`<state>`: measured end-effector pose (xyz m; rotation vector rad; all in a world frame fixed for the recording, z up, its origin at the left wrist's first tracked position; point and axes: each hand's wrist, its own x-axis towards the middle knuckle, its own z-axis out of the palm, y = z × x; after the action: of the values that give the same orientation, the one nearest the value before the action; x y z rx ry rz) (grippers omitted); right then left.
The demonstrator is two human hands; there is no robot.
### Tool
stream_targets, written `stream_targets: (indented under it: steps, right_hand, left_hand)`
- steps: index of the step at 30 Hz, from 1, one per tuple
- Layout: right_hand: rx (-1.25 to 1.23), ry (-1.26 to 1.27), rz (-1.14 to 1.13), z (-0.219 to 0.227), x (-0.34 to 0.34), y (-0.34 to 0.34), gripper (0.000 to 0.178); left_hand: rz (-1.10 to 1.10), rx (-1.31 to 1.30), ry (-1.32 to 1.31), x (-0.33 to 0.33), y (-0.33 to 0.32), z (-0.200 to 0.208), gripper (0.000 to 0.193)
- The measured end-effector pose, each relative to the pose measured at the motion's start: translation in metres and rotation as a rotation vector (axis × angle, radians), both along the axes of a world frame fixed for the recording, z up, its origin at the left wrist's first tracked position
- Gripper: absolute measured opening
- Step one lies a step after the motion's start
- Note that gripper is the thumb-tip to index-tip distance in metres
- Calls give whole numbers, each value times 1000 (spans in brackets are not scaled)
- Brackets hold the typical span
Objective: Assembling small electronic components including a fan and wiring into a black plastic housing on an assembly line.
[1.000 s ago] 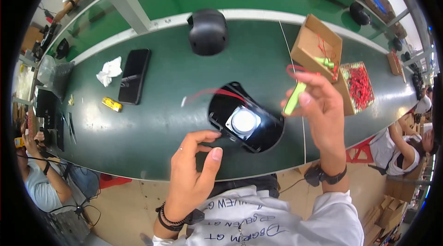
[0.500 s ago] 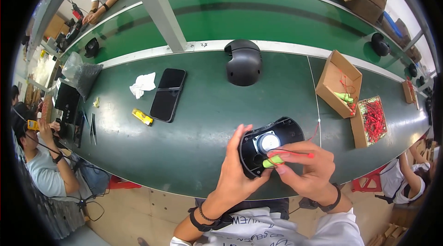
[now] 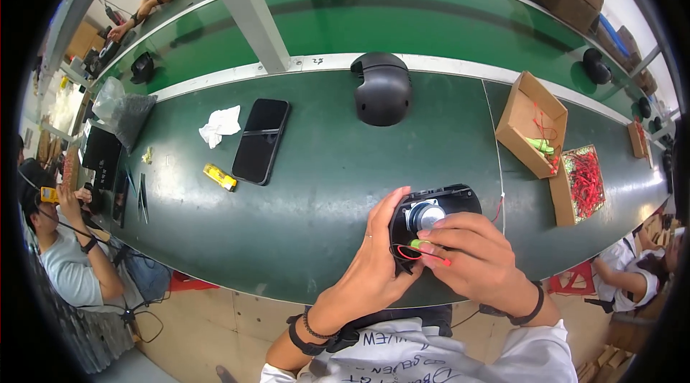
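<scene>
My left hand [image 3: 370, 257] grips a black plastic shell [image 3: 463, 200] from its left side, above the near edge of the green table. Set inside this shell is a round speaker [image 3: 427, 215] with a shiny silver centre. In my right hand [image 3: 478, 257], thumb and fingers pinch a small green cylindrical battery [image 3: 419, 243] at the shell's near opening. Red and black leads trail from it, ending in a red connector [image 3: 446, 262]. Part of the battery is hidden by my fingers and the shell, so how deep it sits cannot be seen.
A dark domed shell [image 3: 383, 92] stands ahead. On the left lie a black phone [image 3: 261, 142], tissue [image 3: 220, 126], a yellow tool [image 3: 219, 177] and tweezers [image 3: 143, 200]. To the right, one cardboard box [image 3: 514, 123] holds green batteries; another box holds red-wired parts [image 3: 586, 182]. Other people sit nearby.
The shell has tilted and shifted slightly right in my left hand. My right hand has brought the battery into the shell's near end, and less of it shows.
</scene>
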<state>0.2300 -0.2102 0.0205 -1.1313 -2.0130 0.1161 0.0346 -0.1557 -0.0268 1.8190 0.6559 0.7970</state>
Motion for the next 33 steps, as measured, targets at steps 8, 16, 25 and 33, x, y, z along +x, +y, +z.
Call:
stream_targets:
  steps: [8, 16, 25, 33]
  right_hand:
    - [147, -19, -49, -20, -5, -7, 24]
    - [-80, -150, -114, 7, -2, -14, 37]
    - [-489, -121, -103, 30, -9, 16, 92]
    - [-182, -342, -278, 19, -28, 8, 87]
  left_hand:
    - [-30, 82, 30, 1, 5, 2, 105]
    - [-121, -17, 19, -4, 14, 12, 101]
    - [-78, 238, 291, -48, 26, 88, 115]
    - [58, 589, 538, -27, 27, 87, 38]
